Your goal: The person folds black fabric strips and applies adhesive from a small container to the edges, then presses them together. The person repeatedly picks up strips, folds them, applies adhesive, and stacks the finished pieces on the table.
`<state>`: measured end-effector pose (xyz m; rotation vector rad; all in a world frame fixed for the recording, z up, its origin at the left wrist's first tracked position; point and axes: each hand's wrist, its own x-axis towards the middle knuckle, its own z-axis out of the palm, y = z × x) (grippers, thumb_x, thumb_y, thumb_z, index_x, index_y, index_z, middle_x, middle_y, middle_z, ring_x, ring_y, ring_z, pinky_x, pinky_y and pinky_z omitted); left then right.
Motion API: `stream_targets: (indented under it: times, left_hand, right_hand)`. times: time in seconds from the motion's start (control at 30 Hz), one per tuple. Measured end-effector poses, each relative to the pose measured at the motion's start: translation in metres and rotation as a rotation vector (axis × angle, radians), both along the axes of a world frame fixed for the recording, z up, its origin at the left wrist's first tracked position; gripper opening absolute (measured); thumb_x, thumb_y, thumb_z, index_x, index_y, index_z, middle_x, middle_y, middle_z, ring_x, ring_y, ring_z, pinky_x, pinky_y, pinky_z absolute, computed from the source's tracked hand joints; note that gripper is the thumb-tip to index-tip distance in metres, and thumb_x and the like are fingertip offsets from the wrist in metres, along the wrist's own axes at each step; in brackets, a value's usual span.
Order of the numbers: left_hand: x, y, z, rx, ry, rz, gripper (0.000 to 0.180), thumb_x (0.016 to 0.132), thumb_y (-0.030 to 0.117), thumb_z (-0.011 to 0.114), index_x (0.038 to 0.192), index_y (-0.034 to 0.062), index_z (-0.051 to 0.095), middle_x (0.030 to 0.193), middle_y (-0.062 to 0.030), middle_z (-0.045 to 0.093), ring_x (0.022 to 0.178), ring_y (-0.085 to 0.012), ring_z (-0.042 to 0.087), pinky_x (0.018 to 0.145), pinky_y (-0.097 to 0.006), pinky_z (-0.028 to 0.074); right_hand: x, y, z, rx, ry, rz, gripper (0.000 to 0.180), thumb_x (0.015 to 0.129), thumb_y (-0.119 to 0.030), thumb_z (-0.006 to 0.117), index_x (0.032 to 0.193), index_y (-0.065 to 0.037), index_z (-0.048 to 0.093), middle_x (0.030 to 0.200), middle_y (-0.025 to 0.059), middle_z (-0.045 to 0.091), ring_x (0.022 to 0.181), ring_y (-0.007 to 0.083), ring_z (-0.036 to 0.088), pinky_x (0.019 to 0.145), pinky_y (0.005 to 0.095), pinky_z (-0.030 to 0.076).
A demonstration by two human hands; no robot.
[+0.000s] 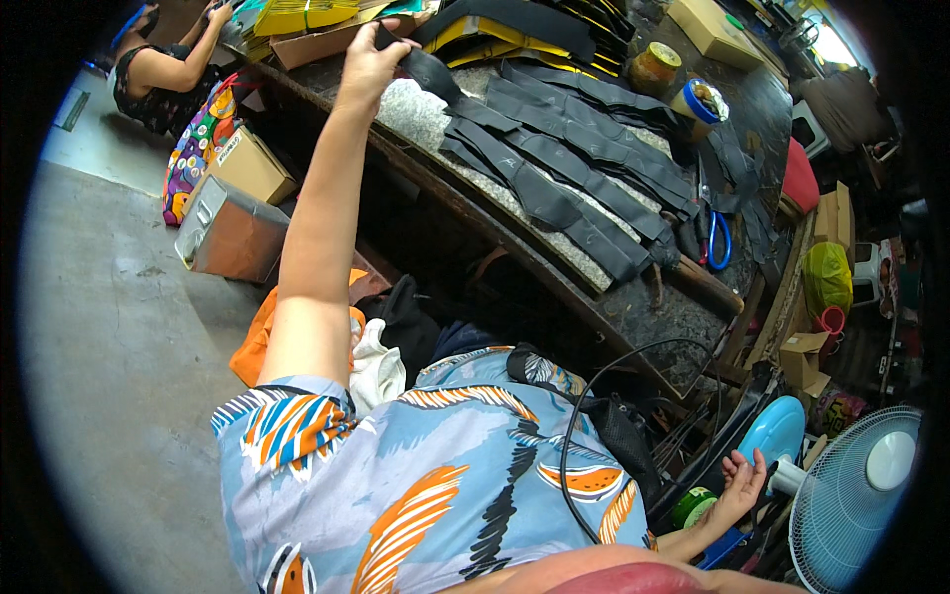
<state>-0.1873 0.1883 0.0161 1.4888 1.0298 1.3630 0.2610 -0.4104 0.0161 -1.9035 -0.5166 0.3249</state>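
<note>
A dark counter (665, 327) slants across the upper right of the frame. Nearest, at lower right, the right grip (734, 492) is loosely released near a fan (853, 510). Farther off, at upper left, the left grip (370, 65) pinches a black strip (431, 75), which extends rightward toward overlapping dark pieces (559, 158).

co-worker (163, 71) part cut off @ top, R forearm (683, 543) mostly hidden, marks (509, 160) on blk strips (539, 198) too sm.

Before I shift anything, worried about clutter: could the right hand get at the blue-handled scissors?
Probably, with a stretch: the right hand looks empty and the blue-handled scissors show uncovered handles, though a black cable arches near the way.
</note>
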Motion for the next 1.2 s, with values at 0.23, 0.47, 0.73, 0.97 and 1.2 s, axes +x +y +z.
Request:
stream_targets:
  times: [0.23,0.47,0.73,0.97,1.2]
  left_hand:
    - [-0.009,0.008,-0.053,0.527,0.901,0.68,0.043,0.083,0.017,0.07,0.123,0.0067,0.059,0.111,-0.0137,0.065,0.112,-0.0348,0.056,0.098,-0.042,0.044]
    - [0.027,-0.041,-0.066,0.472,1.114,0.32,0.03,0.096,0.029,0.056,0.109,0.0062,0.07,0.113,-0.0116,0.07,0.11,-0.0291,0.063,0.099,-0.039,0.046]
    - [0.032,-0.024,-0.081,0.393,0.918,0.25,0.03,0.099,0.027,0.052,0.116,0.0114,0.071,0.124,-0.0082,0.067,0.124,-0.0276,0.057,0.104,-0.039,0.043]
    - [0.033,-0.027,-0.079,0.4,0.937,0.234,0.026,0.098,0.023,0.054,0.115,0.0119,0.07,0.125,-0.0077,0.066,0.124,-0.027,0.056,0.104,-0.038,0.043]
    - [0.033,-0.03,-0.077,0.402,0.919,0.251,0.023,0.096,0.02,0.056,0.113,0.0126,0.07,0.123,-0.0063,0.067,0.122,-0.0253,0.057,0.102,-0.038,0.044]
  right_hand:
    - [0.001,0.006,-0.007,-0.005,-0.007,0.034,0.032,0.101,-0.011,0.053,0.132,-0.002,0.054,0.099,0.0091,0.067,0.082,0.0124,0.061,0.077,0.0263,0.047]
    - [0.002,0.014,-0.004,-0.058,-0.07,0.007,0.033,0.1,-0.01,0.054,0.132,-0.001,0.054,0.102,0.0116,0.068,0.086,0.0154,0.064,0.081,0.0277,0.051]
    - [0.023,0.11,0.05,0.018,-0.215,0.418,0.029,0.098,-0.007,0.055,0.126,0.0,0.059,0.102,0.0099,0.069,0.092,0.016,0.065,0.083,0.0283,0.051]
    - [0.075,0.296,0.038,-0.244,-0.64,0.772,0.027,0.091,-0.021,0.062,0.116,-0.01,0.065,0.097,0.0108,0.071,0.087,0.0224,0.068,0.079,0.0336,0.052]
    - [0.102,0.446,-0.015,-0.422,-0.947,0.466,0.035,0.091,-0.026,0.061,0.124,-0.015,0.062,0.111,0.012,0.07,0.108,0.0324,0.065,0.089,0.0441,0.052]
